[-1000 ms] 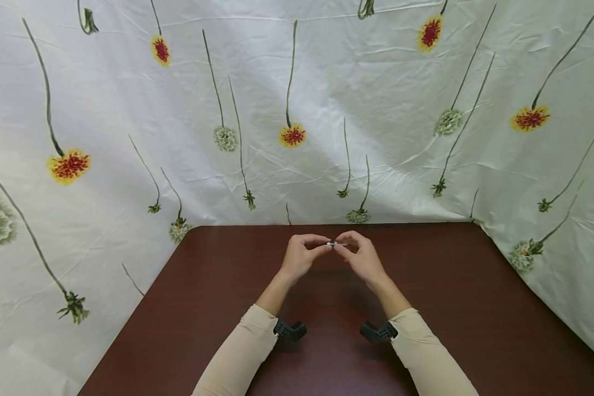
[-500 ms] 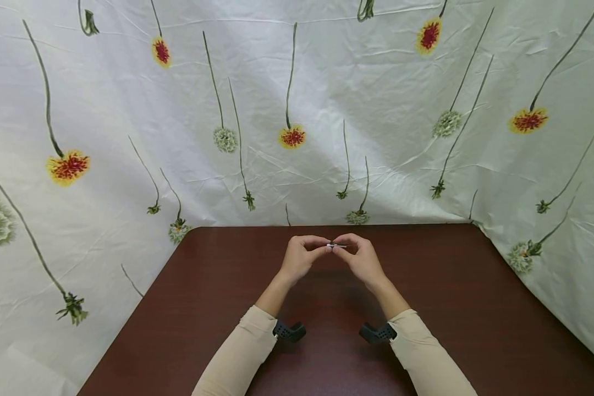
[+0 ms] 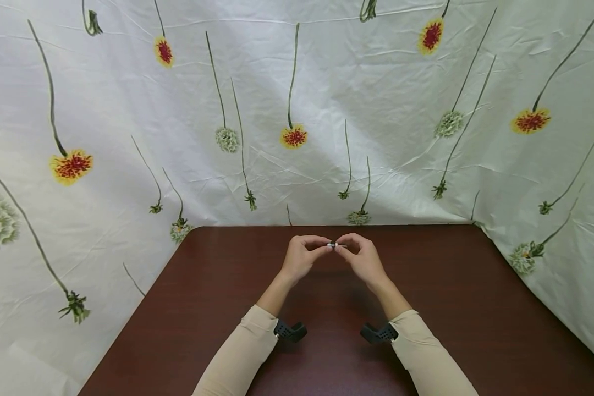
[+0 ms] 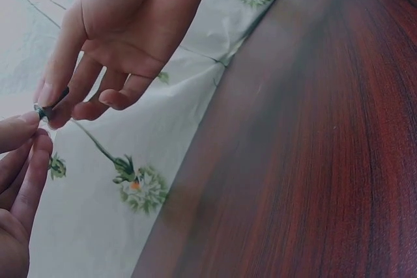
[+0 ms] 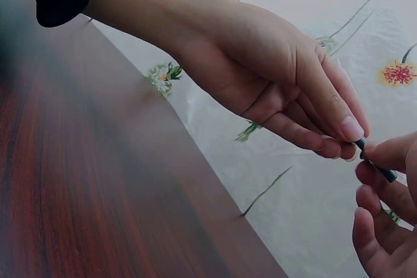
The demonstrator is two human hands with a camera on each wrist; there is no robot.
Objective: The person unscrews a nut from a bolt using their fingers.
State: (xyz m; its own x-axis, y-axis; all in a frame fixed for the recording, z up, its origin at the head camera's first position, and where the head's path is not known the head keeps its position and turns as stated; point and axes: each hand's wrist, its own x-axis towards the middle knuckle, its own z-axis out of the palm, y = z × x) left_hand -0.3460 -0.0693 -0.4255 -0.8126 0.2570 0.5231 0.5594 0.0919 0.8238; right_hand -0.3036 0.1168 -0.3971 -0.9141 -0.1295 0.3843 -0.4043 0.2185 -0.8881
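On rod (image 5: 389,174): looks metallic, finely ridged at one end; too small to read further. On table (image 3: 218,280): shows wood grain, smooth, semi-gloss, with soft sheen toward near side. On backdrop (image 3: 401,104): looks like thin cloth or plastic sheeting, cannot tell which; smooth, creased, faintly shiny. On sleeves (image 3: 240,352): reads as matt cloth, lightly wrinkled. On straps (image 3: 283,329): looks like rubber or plastic, perforated, matt to satin.

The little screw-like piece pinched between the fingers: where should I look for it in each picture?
Head view: the screw-like piece is right of centre, below the middle.
Left wrist view: near the left edge, around mid-height.
Right wrist view: near the right edge, below the middle.
Shared landmark: the brown tabletop.
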